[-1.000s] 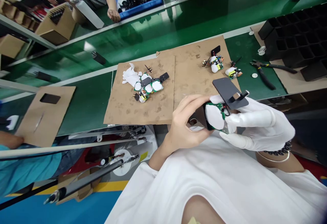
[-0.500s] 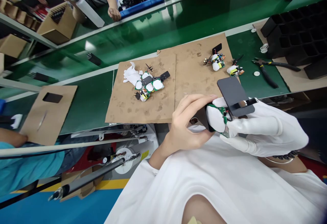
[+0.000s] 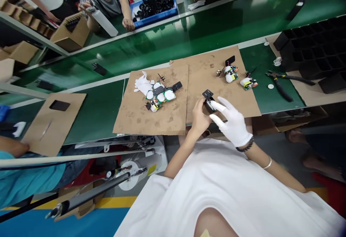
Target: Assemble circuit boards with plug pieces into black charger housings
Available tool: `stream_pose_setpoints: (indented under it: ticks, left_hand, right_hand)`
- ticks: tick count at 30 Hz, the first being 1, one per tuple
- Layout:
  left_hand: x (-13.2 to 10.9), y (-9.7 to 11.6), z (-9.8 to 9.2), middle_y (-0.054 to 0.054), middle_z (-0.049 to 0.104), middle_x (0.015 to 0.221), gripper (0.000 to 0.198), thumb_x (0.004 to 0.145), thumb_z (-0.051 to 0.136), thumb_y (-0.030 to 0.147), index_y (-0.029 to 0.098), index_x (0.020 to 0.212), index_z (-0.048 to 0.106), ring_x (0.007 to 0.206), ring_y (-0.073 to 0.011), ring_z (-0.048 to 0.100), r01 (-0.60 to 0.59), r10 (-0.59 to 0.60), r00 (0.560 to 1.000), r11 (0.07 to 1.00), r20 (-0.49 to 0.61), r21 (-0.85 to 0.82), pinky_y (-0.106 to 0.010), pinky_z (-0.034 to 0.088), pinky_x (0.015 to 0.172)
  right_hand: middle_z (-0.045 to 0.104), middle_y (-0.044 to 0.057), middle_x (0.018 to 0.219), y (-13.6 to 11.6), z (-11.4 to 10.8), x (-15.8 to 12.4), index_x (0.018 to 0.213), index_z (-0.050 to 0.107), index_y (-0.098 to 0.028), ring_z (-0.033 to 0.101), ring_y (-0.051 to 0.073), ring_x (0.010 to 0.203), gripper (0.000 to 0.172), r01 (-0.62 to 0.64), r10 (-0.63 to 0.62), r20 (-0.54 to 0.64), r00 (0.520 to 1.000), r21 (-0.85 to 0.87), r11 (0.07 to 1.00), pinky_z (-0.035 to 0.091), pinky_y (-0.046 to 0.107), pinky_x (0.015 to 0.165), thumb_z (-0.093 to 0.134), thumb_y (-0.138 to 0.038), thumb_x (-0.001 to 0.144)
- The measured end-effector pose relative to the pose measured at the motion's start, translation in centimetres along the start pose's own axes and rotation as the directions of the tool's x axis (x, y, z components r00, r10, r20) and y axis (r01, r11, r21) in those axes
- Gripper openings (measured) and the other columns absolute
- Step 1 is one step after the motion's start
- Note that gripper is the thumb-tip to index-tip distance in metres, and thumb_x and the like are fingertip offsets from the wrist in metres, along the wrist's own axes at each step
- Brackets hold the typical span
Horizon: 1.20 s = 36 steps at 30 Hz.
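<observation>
My bare left hand [image 3: 200, 119] grips a small black housing [image 3: 213, 106] with its fingers curled round the left side. The housing rests on or just above the front of the cardboard sheet [image 3: 200, 73]. A dark flat plate [image 3: 208, 94] sticks up at its top; the inside is mostly hidden. To its right, my white-gloved right hand [image 3: 231, 121] has its fingers spread, the thumb and index tips close to the housing. Whether they touch it I cannot tell. Farther back on the cardboard are circuit board assemblies [image 3: 230, 75] with white pads.
Left of my hands lie more circuit boards [image 3: 169, 95] and a loose white glove [image 3: 143, 84]. Diagonal cutters [image 3: 282, 85] rest at the right, before black open boxes [image 3: 302, 46]. Across the bench a person's hand [image 3: 128, 24] is beside a blue bin [image 3: 156, 21] of black parts.
The housing has moved away from my chest, down to the cardboard. My right hand has let go of the board and plate and spread its fingers; my left keeps hold.
</observation>
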<state>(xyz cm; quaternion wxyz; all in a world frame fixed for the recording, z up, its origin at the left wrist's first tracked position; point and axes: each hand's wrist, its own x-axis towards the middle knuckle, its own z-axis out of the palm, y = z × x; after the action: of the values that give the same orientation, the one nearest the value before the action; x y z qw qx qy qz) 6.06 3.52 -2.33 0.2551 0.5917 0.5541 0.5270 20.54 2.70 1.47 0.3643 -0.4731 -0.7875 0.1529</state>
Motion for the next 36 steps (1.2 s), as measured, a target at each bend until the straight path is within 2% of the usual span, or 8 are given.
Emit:
stream_pose_setpoints:
  ticks: [6,10,13,17,21,28,32,36]
  left_hand:
    - [-0.1,-1.3,0.7,-0.010,0.064,0.108,0.038,0.079,0.069,0.021,0.018,0.114,0.057,0.102,-0.0235,0.062,0.022,-0.019,1.000,0.993,-0.023,0.119,-0.039,0.052,0.091]
    - [0.0,-1.7,0.3,-0.011,0.063,0.115,0.053,0.074,0.079,0.030,0.019,0.120,0.056,0.108,-0.0253,0.062,0.017,-0.019,0.999,0.999,0.049,0.051,-0.040,0.051,0.095]
    - [0.4,-2.7,-0.6,-0.012,0.064,0.123,0.065,0.067,0.086,0.035,0.019,0.123,0.059,0.116,-0.0272,0.061,0.049,-0.036,0.982,0.996,0.186,-0.071,-0.043,0.050,0.102]
    - [1.4,-4.0,-2.2,-0.015,0.061,0.134,0.080,0.057,0.092,0.038,0.017,0.127,0.061,0.127,-0.0325,0.058,0.172,-0.052,0.884,0.960,0.464,-0.219,-0.049,0.043,0.113]
    - [1.9,-4.5,-3.2,-0.018,0.061,0.136,0.087,0.051,0.094,0.041,0.013,0.127,0.062,0.130,-0.0350,0.056,0.258,-0.052,0.813,0.925,0.580,-0.280,-0.051,0.041,0.115]
    - [0.2,-1.9,-1.6,-0.013,0.066,0.118,0.070,0.059,0.090,0.038,0.015,0.119,0.062,0.111,-0.0276,0.064,0.043,-0.010,0.953,0.993,0.302,-0.105,-0.043,0.052,0.100]
    - [-1.2,-0.5,0.6,-0.009,0.065,0.113,0.058,0.069,0.084,0.033,0.021,0.120,0.059,0.107,-0.0243,0.064,-0.009,0.006,0.998,0.999,0.068,0.047,-0.040,0.053,0.094]
    - [-2.3,-0.7,2.4,-0.012,0.062,0.124,0.068,0.077,0.077,0.038,0.023,0.135,0.046,0.116,-0.0262,0.061,-0.041,0.051,0.996,0.988,-0.067,0.147,-0.042,0.050,0.101]
  right_hand:
    - [0.065,0.008,0.133,1.1,4.3,-0.3,0.124,0.067,-0.024,0.069,0.025,0.112,0.032,-0.006,0.005,-0.032,0.999,-0.042,0.999,0.058,0.037,0.096,0.053,-0.028,0.096]
    - [0.065,0.009,0.133,2.1,2.4,1.9,0.123,0.067,-0.023,0.062,0.024,0.124,0.032,0.004,0.012,-0.124,0.992,0.131,0.991,0.049,0.041,0.110,0.054,-0.027,0.094]
    - [0.049,0.007,0.151,3.7,-0.1,5.3,0.133,0.061,-0.025,0.044,0.024,0.142,0.041,0.043,-0.078,0.120,0.990,0.271,0.962,0.035,0.047,0.120,0.054,-0.025,0.092]
    - [0.051,0.006,0.150,5.7,-1.8,9.5,0.125,0.068,-0.022,0.047,0.028,0.140,0.042,-0.104,-0.247,0.604,0.758,0.486,0.868,0.040,0.043,0.116,0.065,-0.040,0.087]
    - [0.073,0.006,0.118,6.5,-1.9,10.7,0.117,0.073,-0.017,0.065,0.030,0.117,0.055,-0.304,-0.181,0.758,0.626,0.452,0.839,0.050,0.039,0.106,0.074,-0.053,0.076]
    - [0.077,0.006,0.106,4.9,-3.6,8.0,0.102,0.077,-0.018,0.071,0.027,0.103,0.039,-0.260,-0.032,0.611,0.791,0.383,0.886,0.053,0.039,0.098,0.073,-0.049,0.078]
    - [0.077,0.005,0.104,2.1,-3.4,4.7,0.100,0.076,-0.021,0.071,0.024,0.098,0.023,-0.066,0.026,0.306,0.952,0.121,0.990,0.053,0.035,0.091,0.063,-0.037,0.090]
    - [0.077,0.009,0.099,-0.4,-1.5,1.8,0.097,0.076,-0.019,0.071,0.025,0.090,0.021,-0.094,0.098,0.005,0.995,-0.230,0.969,0.053,0.036,0.079,0.062,-0.035,0.091]
